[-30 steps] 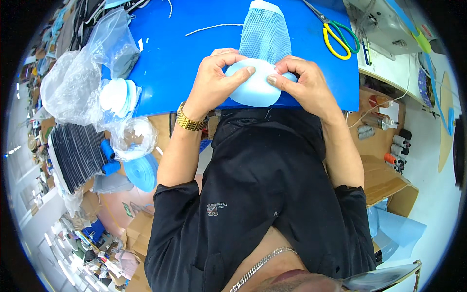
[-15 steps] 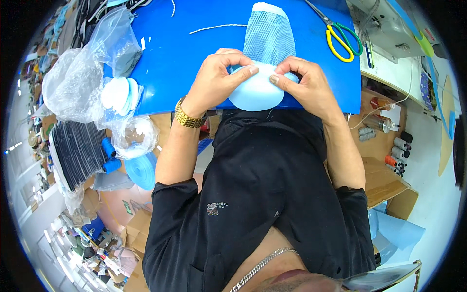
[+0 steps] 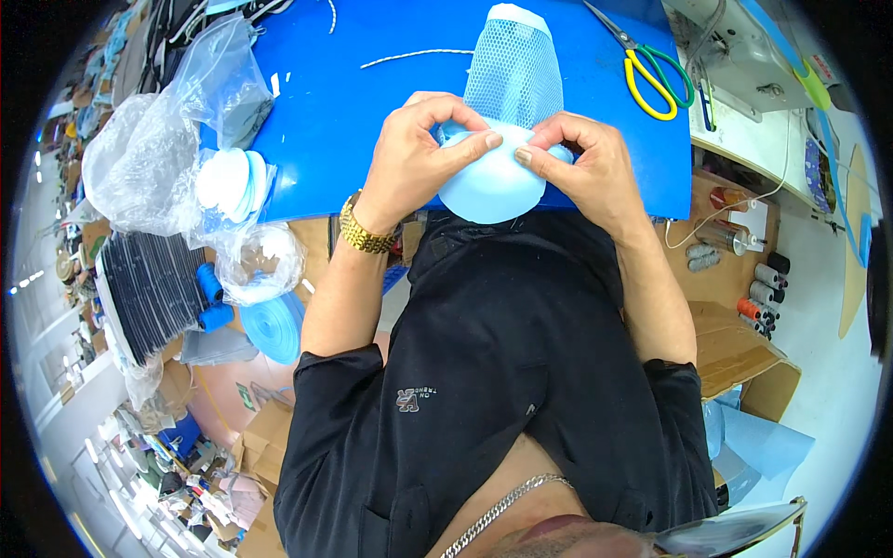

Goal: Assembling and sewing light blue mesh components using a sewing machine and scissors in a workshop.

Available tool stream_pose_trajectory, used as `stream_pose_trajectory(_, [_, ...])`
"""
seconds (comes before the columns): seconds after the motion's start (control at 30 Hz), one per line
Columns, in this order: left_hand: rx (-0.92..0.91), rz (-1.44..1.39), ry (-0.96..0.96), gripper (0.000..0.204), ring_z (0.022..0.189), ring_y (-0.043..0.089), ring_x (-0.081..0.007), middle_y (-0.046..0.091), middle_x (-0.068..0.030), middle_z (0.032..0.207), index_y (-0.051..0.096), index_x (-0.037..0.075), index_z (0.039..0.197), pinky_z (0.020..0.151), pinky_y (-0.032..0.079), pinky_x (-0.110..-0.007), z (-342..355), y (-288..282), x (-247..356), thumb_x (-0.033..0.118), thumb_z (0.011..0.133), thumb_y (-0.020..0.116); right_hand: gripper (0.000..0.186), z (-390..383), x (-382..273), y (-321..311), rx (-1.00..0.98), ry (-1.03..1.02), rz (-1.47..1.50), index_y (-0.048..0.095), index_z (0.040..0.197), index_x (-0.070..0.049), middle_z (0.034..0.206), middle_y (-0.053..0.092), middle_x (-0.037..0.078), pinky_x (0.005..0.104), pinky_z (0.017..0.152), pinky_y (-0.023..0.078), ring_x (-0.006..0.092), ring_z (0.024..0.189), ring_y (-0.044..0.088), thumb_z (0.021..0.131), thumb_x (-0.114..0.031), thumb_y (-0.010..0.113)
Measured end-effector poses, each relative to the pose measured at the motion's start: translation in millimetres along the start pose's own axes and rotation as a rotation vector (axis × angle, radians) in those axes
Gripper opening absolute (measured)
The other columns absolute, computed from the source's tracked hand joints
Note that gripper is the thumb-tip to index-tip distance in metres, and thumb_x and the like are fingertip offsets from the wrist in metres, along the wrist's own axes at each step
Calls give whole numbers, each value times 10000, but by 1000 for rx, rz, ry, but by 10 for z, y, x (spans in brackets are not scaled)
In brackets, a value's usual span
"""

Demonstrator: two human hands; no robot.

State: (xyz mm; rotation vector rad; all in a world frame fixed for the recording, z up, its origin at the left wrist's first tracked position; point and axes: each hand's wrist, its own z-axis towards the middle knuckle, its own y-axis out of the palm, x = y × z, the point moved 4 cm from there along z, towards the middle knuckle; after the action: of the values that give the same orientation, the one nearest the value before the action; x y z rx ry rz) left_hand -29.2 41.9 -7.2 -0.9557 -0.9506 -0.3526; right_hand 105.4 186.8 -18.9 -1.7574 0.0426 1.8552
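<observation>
A pale blue rounded fabric piece (image 3: 491, 191) lies at the front edge of the blue worktop (image 3: 326, 102), at the lower end of a light blue mesh piece (image 3: 512, 70) with a white band at its top. My left hand (image 3: 419, 149) pinches the upper left part of the rounded piece with thumb and fingers. My right hand (image 3: 584, 167) pinches it at the upper right, thumb on the surface and fingertips curled where it meets the mesh. A loose cord lies left of the mesh. Scissors (image 3: 651, 84) with yellow and green handles lie to the right.
Crumpled plastic bags (image 3: 139, 158) and pale discs (image 3: 223, 181) sit on the left, above a dark striped stack (image 3: 149, 293) and blue rolls (image 3: 270, 330). A sewing machine (image 3: 753, 46) is at top right; thread spools (image 3: 763, 293) and a cardboard box (image 3: 744, 363) are below it.
Over the last second both hands and the rounded piece have shifted slightly toward me and to the right in the picture, with the pinches kept near the mesh.
</observation>
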Motion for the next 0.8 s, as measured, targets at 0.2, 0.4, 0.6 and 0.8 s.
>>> stream_pose_trajectory(0.2, [96,13,25,187,924,605,-204,689,-40,849,698,82,758,787,492,-331,-43,26,19,222,731,819,175,-26,27,38,39,6,56,669,746,-27,708,668,50,259,574,469,115,651,618,781,-172,761])
stream_pose_trajectory(0.4, [166,-133,-96,174,910,601,-194,704,-38,884,741,104,843,773,496,-310,-58,46,31,202,724,822,183,-24,36,57,44,9,54,652,719,-28,700,665,48,258,576,474,110,650,620,771,-162,765])
stream_pose_trajectory(0.6, [177,152,52,224,891,602,-175,708,-27,871,759,123,893,735,500,-288,-41,-38,163,207,701,838,186,-2,-9,45,78,-73,6,636,751,-25,736,665,51,255,592,480,92,675,611,783,-160,760])
stream_pose_trajectory(0.8, [97,49,116,206,811,617,-167,711,-28,848,755,105,890,693,499,-275,15,-156,297,173,711,830,191,78,-284,-58,-127,48,107,690,936,-10,735,642,37,237,612,488,70,690,592,816,-150,738])
